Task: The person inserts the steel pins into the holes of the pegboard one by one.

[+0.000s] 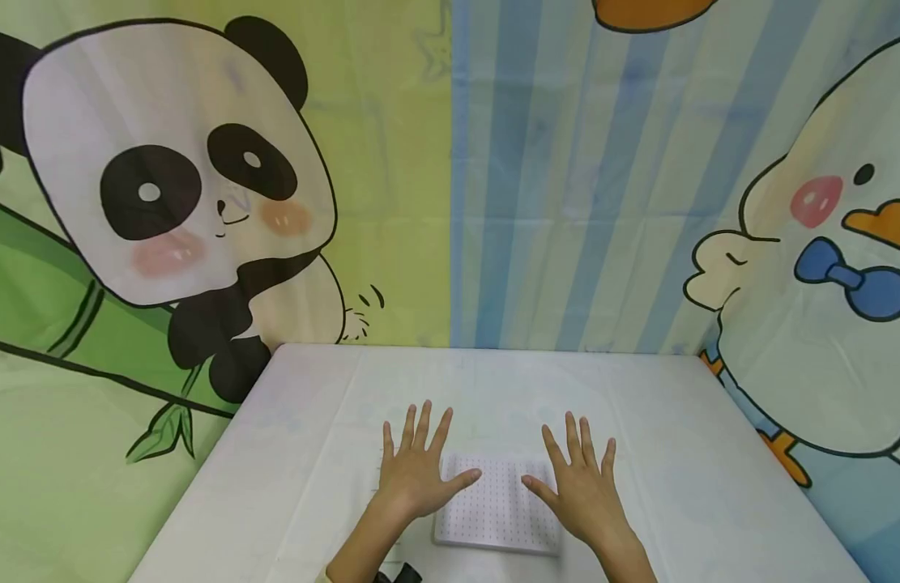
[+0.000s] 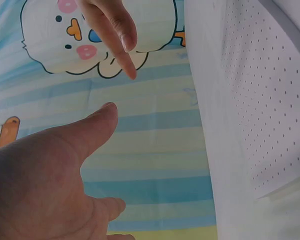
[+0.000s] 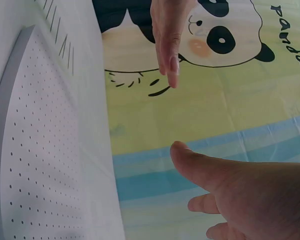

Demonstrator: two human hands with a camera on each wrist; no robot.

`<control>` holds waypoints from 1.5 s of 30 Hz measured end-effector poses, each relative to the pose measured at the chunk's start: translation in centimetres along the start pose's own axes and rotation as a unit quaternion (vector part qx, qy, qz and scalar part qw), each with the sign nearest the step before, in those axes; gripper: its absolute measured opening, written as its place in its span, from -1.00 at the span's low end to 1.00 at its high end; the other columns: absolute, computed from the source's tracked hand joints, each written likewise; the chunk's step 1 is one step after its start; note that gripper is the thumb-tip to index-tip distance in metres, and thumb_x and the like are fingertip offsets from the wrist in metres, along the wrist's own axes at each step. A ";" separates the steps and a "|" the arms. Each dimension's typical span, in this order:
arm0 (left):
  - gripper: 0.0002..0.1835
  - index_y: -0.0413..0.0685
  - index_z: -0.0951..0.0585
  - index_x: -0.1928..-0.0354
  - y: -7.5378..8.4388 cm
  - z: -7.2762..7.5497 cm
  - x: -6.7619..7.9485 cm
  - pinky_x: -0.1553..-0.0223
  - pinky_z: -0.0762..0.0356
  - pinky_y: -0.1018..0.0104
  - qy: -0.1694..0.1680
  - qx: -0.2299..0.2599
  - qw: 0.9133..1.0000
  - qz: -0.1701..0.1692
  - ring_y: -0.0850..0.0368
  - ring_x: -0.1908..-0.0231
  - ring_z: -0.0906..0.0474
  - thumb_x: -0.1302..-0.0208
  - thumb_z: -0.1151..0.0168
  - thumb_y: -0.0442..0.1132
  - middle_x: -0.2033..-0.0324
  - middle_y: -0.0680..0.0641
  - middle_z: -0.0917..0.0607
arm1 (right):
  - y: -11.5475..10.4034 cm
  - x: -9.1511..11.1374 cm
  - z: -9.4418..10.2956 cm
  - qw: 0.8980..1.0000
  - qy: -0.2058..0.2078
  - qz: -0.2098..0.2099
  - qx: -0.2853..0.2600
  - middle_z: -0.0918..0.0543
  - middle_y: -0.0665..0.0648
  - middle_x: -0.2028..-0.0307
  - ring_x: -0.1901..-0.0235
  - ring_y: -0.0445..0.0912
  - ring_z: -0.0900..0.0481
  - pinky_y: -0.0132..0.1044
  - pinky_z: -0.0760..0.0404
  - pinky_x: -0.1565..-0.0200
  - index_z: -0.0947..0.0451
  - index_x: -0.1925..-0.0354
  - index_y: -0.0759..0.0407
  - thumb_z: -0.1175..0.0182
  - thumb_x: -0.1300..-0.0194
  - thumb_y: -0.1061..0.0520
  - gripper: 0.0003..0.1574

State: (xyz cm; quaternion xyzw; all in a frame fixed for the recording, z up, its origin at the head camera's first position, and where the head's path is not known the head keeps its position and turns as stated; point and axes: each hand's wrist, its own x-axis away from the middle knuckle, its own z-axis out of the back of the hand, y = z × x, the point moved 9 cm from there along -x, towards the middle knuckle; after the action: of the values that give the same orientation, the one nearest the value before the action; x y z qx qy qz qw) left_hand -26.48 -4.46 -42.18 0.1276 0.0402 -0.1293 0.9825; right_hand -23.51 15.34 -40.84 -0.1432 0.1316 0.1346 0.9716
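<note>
A white board dotted with rows of small holes (image 1: 501,514) lies flat on the white table. My left hand (image 1: 419,478) is held over the board's left side, fingers straight and spread, thumb pointing inward. On the opposite side my right hand (image 1: 582,490) is held over the board's right edge, its fingers likewise spread. Neither hand holds anything. Both wrist views show the hands raised above the board's level, facing each other across a gap. Several thin dark lines, like slim sticks (image 3: 56,31), lie beside the board's left edge, partly hidden by my left arm in the head view.
The white-covered table (image 1: 661,453) reaches back to a hanging cloth with a panda print (image 1: 180,89) at left and a white bird print (image 1: 807,356) at right. A small black object (image 1: 407,574) shows at the bottom edge, beside my left forearm.
</note>
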 end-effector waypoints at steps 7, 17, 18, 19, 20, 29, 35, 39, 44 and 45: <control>0.01 0.11 -0.01 -0.43 0.1 0.7 0.3 -0.23 0.36 -0.28 0.022 0.010 1.000 -0.002 -0.15 -0.37 0.30 -0.05 0.06 0.50 -0.40 -0.19 0.07 | -0.2 0.0 0.3 1.000 0.005 0.006 -0.008 0.07 0.45 -0.35 -0.32 0.34 0.16 0.42 0.31 -0.13 -0.19 -0.32 0.24 -0.19 -0.15 -0.28 -0.03; -0.47 -0.14 -0.54 -0.04 -4.3 4.2 4.7 0.09 -0.44 -0.02 0.224 0.137 0.964 0.040 -0.07 0.08 -0.51 -0.02 -0.41 -0.09 0.09 -0.14 -0.60 | 3.2 2.3 -3.7 0.978 -0.004 -0.047 -0.202 0.07 0.45 -0.35 -0.29 0.39 0.11 0.45 0.19 -0.09 0.12 -0.37 0.42 -0.21 -0.20 -0.17 0.12; -0.54 -0.12 -0.58 0.03 -4.9 4.1 5.5 0.15 -0.46 0.04 0.237 0.151 0.959 0.038 0.00 0.17 -0.54 0.00 -0.43 -0.13 0.18 -0.08 -0.63 | 3.7 2.8 -4.6 0.974 -0.008 -0.058 -0.218 0.08 0.47 -0.35 -0.28 0.40 0.11 0.44 0.16 -0.10 0.16 -0.37 0.43 -0.22 -0.19 -0.16 0.15; -0.60 -0.09 -0.61 0.10 -5.5 3.8 6.1 0.21 -0.48 0.09 0.247 0.168 0.954 0.032 0.07 0.24 -0.54 0.03 -0.45 -0.18 0.27 -0.03 -0.65 | 4.1 3.3 -5.6 0.971 -0.011 -0.067 -0.229 0.10 0.48 -0.34 -0.28 0.41 0.10 0.43 0.14 -0.10 0.19 -0.37 0.44 -0.23 -0.18 -0.16 0.18; -0.64 -0.06 -0.64 0.16 -6.1 3.5 6.7 0.26 -0.48 0.14 0.255 0.184 0.949 0.022 0.14 0.31 -0.53 0.06 -0.47 -0.21 0.35 0.03 -0.64 | 4.4 3.7 -6.5 0.968 -0.014 -0.076 -0.240 0.11 0.49 -0.34 -0.27 0.42 0.10 0.41 0.12 -0.11 0.21 -0.37 0.45 -0.24 -0.16 -0.16 0.20; -0.76 0.17 -0.69 0.40 -9.9 -2.1 9.6 0.39 -0.44 0.36 0.176 0.302 0.935 -0.057 0.27 0.43 -0.42 0.19 -0.51 -0.24 0.53 0.35 -0.53 | 4.8 6.1 -9.5 0.973 -0.012 -0.090 -0.211 0.04 0.42 -0.35 -0.32 0.29 0.07 0.11 0.38 -0.29 0.19 -0.38 0.41 -0.29 0.02 -0.34 0.39; -0.78 0.32 -0.68 0.45 -10.4 -4.0 9.6 0.33 -0.33 0.41 0.116 0.301 0.944 -0.063 0.33 0.38 -0.34 0.20 -0.52 -0.14 0.49 0.34 -0.54 | 5.1 6.5 -8.8 0.984 -0.001 -0.072 -0.162 -0.11 0.39 -0.30 -0.31 0.22 -0.02 0.06 0.32 -0.31 0.06 -0.34 0.49 -0.28 0.09 -0.41 0.41; -0.78 0.35 -0.68 0.44 -10.2 -5.0 9.9 0.31 -0.29 0.38 0.076 0.303 0.948 -0.050 0.33 0.37 -0.31 0.21 -0.51 -0.08 0.47 0.34 -0.53 | 5.2 7.1 -8.6 0.984 -0.006 -0.074 -0.161 -0.12 0.40 -0.29 -0.31 0.23 -0.03 0.07 0.31 -0.31 0.04 -0.32 0.51 -0.28 0.09 -0.40 0.40; -0.80 0.37 -0.69 0.46 -10.0 -5.3 9.9 0.36 -0.27 0.40 0.069 0.294 0.952 -0.053 0.33 0.42 -0.27 0.20 -0.51 -0.06 0.51 0.33 -0.49 | 5.1 7.2 -8.4 0.985 0.003 -0.066 -0.157 -0.14 0.41 -0.28 -0.30 0.24 -0.06 0.07 0.29 -0.31 0.02 -0.31 0.52 -0.30 0.07 -0.37 0.37; -0.81 0.36 -0.69 0.46 -9.9 -5.3 9.9 0.38 -0.26 0.40 0.073 0.293 0.952 -0.057 0.33 0.43 -0.26 0.20 -0.51 -0.06 0.52 0.33 -0.48 | 5.1 7.2 -8.3 0.986 0.006 -0.064 -0.156 -0.14 0.41 -0.28 -0.29 0.24 -0.06 0.07 0.29 -0.31 0.02 -0.31 0.52 -0.31 0.07 -0.36 0.36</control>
State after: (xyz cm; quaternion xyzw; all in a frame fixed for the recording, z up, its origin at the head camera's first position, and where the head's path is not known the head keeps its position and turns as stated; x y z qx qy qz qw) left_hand -19.79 -14.72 -50.76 0.4161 0.0789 -0.1820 0.8874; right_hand -20.16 19.01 -51.88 -0.3018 0.1051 0.0906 0.9432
